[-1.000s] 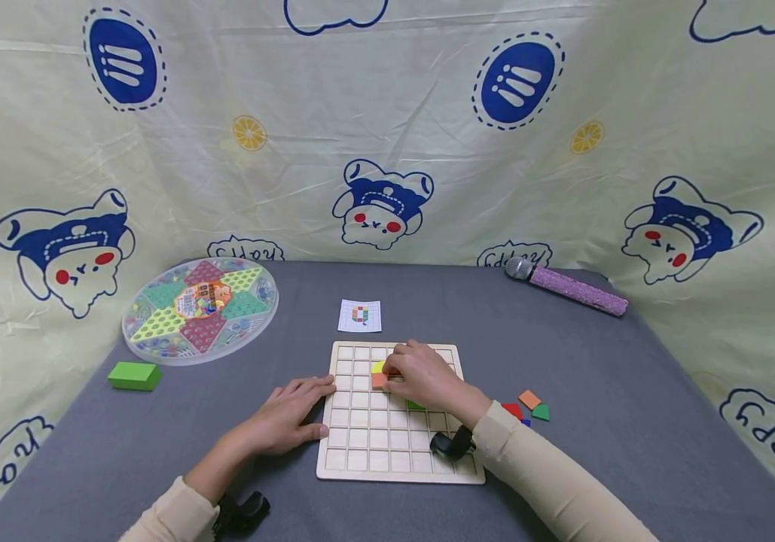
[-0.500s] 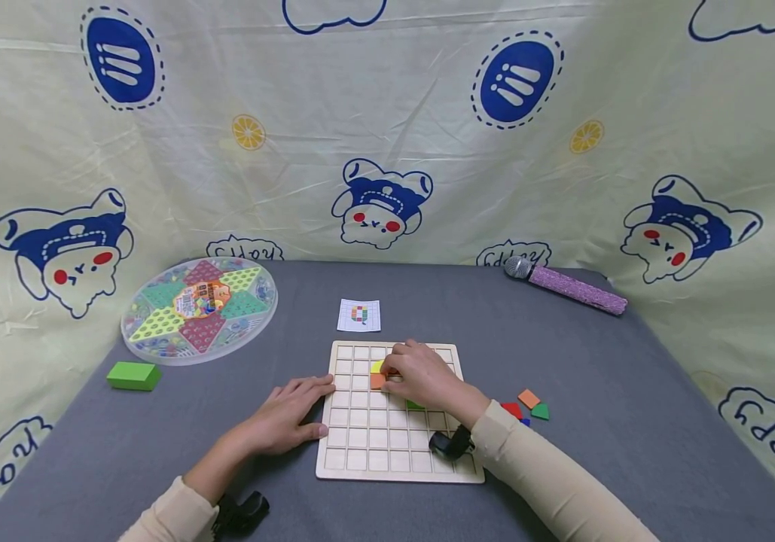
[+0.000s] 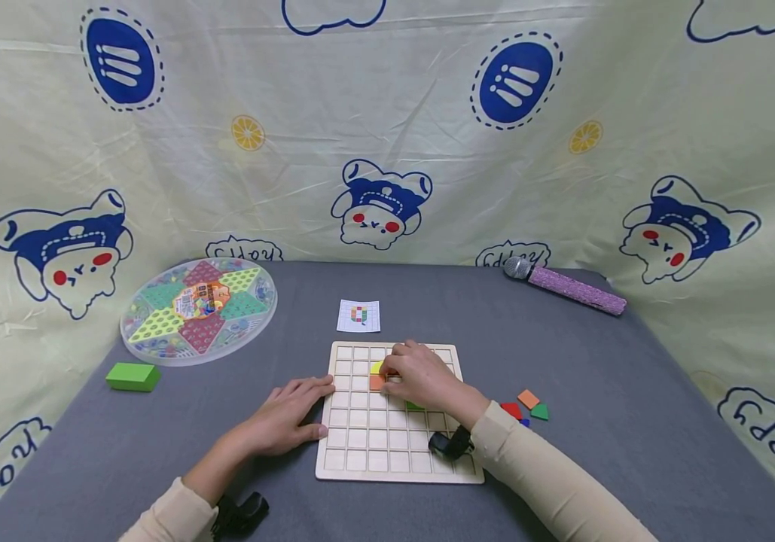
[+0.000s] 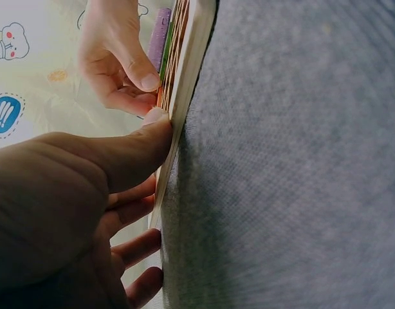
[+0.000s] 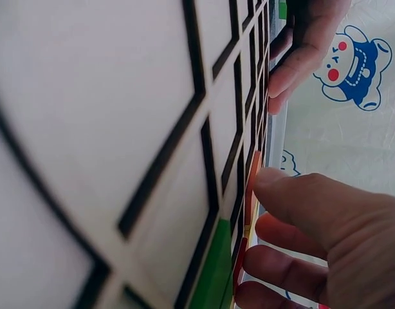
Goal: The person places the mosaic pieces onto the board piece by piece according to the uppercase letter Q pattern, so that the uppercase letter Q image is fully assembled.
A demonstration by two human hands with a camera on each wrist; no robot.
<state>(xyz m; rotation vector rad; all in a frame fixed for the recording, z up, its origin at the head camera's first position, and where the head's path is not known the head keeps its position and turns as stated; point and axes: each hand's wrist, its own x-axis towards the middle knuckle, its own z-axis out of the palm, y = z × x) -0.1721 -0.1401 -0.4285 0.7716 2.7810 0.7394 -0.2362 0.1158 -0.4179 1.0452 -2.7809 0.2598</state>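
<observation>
On the gridded board [image 3: 376, 440], brace the left edge with extended fingers of the left hand [image 3: 285, 416]; with the right hand [image 3: 424, 378] at the orange tile [image 3: 376, 382] beside the yellow piece [image 3: 376, 368], pinching or not impossible to tell, square gently within its cell.

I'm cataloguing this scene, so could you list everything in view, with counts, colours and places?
Grid board: 1, pale wood, table centre
Board tiles: at least 4; orange, yellow, green, red; on the grid
Loose pieces: 4 visible; red, orange, green, blue; right of board
Pattern card: 1, white, behind board
Round game board: 1, multicoloured, far left
Block: 1, green, left
Microphone: 1, purple and grey, far right
Tablecloth: 1, grey, beneath
Backdrop: 1, pale with prints, behind
Wrist cameras: 2, black, on wrists
Sleeves: 2, beige, on forearms
Left hand: 1, at board's left edge
Right hand: 1, over tiles
</observation>
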